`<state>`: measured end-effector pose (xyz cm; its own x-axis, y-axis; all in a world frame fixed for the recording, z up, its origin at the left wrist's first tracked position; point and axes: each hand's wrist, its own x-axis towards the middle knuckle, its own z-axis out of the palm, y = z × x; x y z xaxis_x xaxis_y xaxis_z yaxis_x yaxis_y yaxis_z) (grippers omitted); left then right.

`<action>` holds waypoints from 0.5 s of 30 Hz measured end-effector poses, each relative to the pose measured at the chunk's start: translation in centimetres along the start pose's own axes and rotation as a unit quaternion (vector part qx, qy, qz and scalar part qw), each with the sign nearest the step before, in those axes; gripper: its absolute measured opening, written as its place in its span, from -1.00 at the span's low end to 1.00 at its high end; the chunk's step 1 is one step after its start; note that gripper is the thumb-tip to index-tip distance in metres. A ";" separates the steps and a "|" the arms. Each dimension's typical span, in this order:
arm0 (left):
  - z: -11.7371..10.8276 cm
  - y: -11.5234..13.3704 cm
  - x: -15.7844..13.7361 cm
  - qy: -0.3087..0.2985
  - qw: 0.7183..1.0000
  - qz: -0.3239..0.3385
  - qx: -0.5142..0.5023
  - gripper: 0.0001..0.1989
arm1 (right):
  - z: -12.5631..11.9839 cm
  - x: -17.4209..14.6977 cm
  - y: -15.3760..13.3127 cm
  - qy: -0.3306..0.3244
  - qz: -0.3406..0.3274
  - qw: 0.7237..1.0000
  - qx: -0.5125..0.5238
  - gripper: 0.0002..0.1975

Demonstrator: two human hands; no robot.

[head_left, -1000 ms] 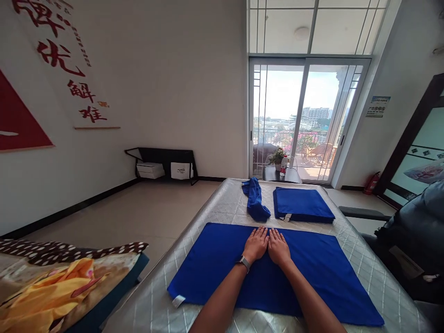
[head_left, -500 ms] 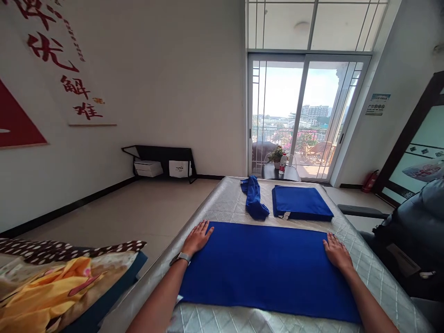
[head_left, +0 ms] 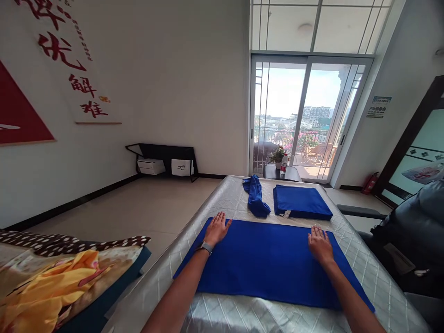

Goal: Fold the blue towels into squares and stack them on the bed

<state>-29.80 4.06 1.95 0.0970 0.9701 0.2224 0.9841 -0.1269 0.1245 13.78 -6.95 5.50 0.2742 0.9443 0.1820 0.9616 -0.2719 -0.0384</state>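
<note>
A blue cloth (head_left: 267, 263) lies spread flat across the silvery quilted mattress (head_left: 239, 319) in front of me. On its far left part rests my left hand (head_left: 215, 230), palm down with fingers stretched out, a watch on the wrist. My right hand (head_left: 320, 243) lies flat near the cloth's far right part, fingers extended. Neither hand grips anything. Beyond the cloth are a stack of folded blue cloths (head_left: 302, 200) with a white tag and, to its left, a crumpled blue cloth (head_left: 256, 198).
Yellow fabric (head_left: 57, 284) and a brown polka-dot cloth (head_left: 100, 245) lie at lower left. A small table with a plant (head_left: 278, 155) and a bottle (head_left: 283, 164) stands past the mattress. Dark bags (head_left: 416, 226) sit at right. A black rack (head_left: 166, 155) is by the wall.
Both hands have moved inward from the cloth's side edges, closer together, still flat on it. The view has shifted slightly.
</note>
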 end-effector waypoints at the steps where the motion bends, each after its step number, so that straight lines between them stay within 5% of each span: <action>1: 0.3 2.7 -0.6 0.017 0.999 0.048 -0.013 -0.27 | 0.3 -0.5 -1.8 -0.002 -0.026 1.000 0.006 -0.52; 5: 2.8 13.2 -4.4 0.049 0.974 0.212 -0.066 -0.37 | 2.5 -3.6 -9.1 -0.049 -0.175 0.981 0.061 -0.37; 8: 4.2 17.2 -6.9 0.037 0.965 0.248 -0.080 -0.40 | 3.9 -5.6 -12.1 -0.083 -0.214 0.971 0.072 -0.37; 11: 3.9 17.6 -7.9 0.007 0.971 0.228 -0.078 -0.38 | 4.0 -6.4 -12.0 -0.088 -0.212 0.971 0.071 -0.36; 15: 2.4 14.3 -8.4 -0.010 0.980 0.191 -0.059 -0.32 | 3.4 -6.2 -8.0 -0.082 -0.176 0.979 0.061 -0.33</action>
<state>-16.15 -5.41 -0.48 0.4592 0.8506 0.2563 0.8514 -0.5037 0.1464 4.39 -10.01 1.37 -0.0858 0.9953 0.0449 0.9884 0.0907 -0.1214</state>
